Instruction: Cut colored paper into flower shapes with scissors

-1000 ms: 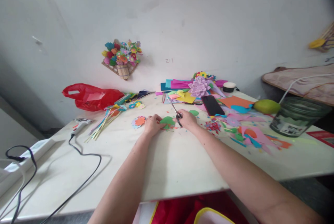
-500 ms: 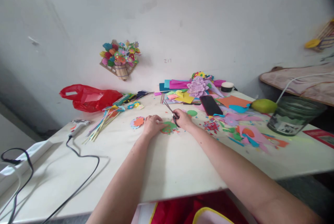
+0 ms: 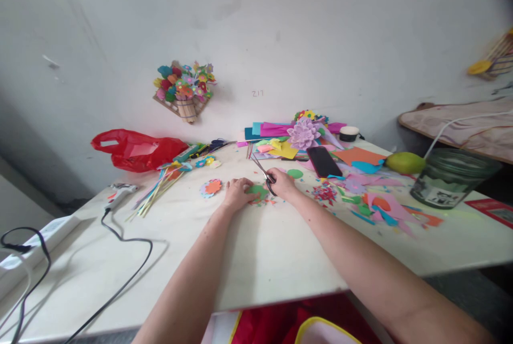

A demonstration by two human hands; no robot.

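Observation:
My left hand (image 3: pixel 237 194) rests low over the table with its fingers curled, gripping the near-left edge of a green round foam piece (image 3: pixel 258 191). In my right hand (image 3: pixel 283 184) is a pair of scissors (image 3: pixel 262 171), its slim blades pointing up and left, away from me. Small coloured snippets lie around and under the green piece. Left of my left hand lies a scalloped lilac flower with an orange flower (image 3: pixel 212 188) on it. Another green disc (image 3: pixel 295 173) lies just beyond my right hand.
At right are a black phone (image 3: pixel 324 162), foam scraps (image 3: pixel 385 208), a yellow-green fruit (image 3: pixel 405 163) and a glass jar (image 3: pixel 440 181). Leftward lie a red plastic bag (image 3: pixel 138 151), thin sticks (image 3: pixel 158 192), a corded glue gun (image 3: pixel 120 195) and a power strip (image 3: pixel 48 237).
My left hand has shifted slightly to the right, toward the scissors, and the green piece looks slightly turned. My right hand and the scissors have hardly moved.

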